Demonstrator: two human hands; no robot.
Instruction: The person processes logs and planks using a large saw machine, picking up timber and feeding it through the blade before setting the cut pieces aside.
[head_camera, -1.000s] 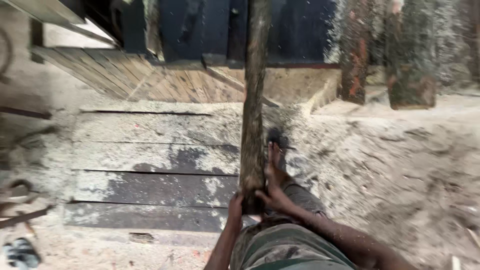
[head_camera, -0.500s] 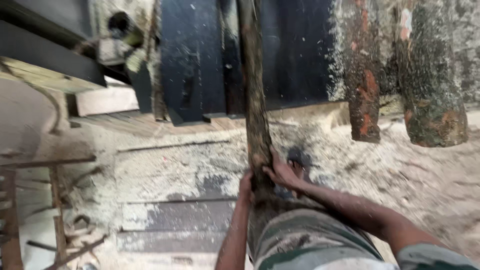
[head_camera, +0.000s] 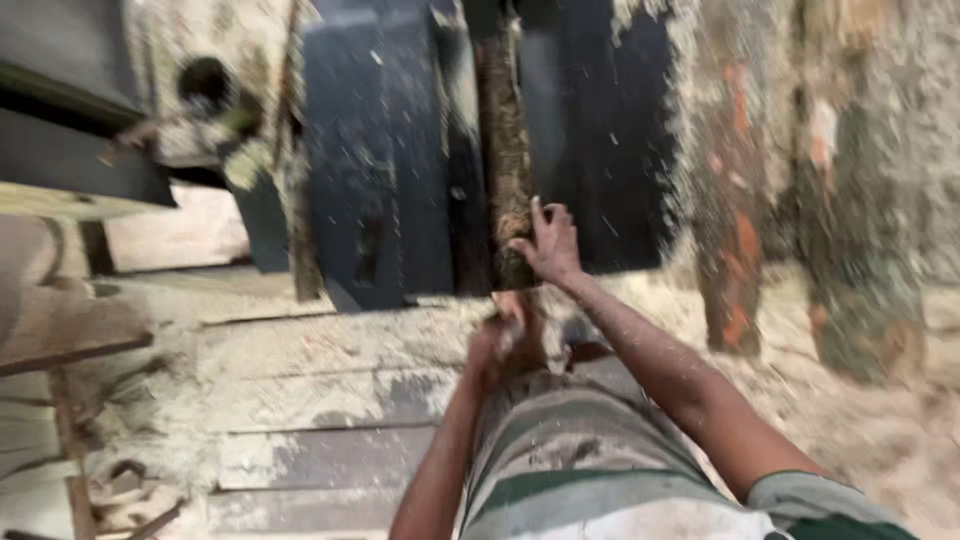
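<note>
A long rough wooden slab (head_camera: 505, 130) stands upright in front of me, its top running out of the frame. My right hand (head_camera: 548, 242) grips its lower part at chest height. My left hand (head_camera: 497, 340) holds the bottom end just below, close to my striped shirt. Behind the slab stands a large dark metal machine housing (head_camera: 380, 170). Sawdust flecks hang in the air around it.
Sawdust-covered wooden planks (head_camera: 300, 400) form the floor at lower left. Two bark-covered logs (head_camera: 735, 200) lean upright at the right, over a sawdust heap (head_camera: 880, 420). A wooden frame and scrap pieces (head_camera: 70, 350) lie at the far left.
The slab has come up and toward the dark machine. My right hand has slid higher on it, the left stays at the bottom end. The view has moved closer to the machine.
</note>
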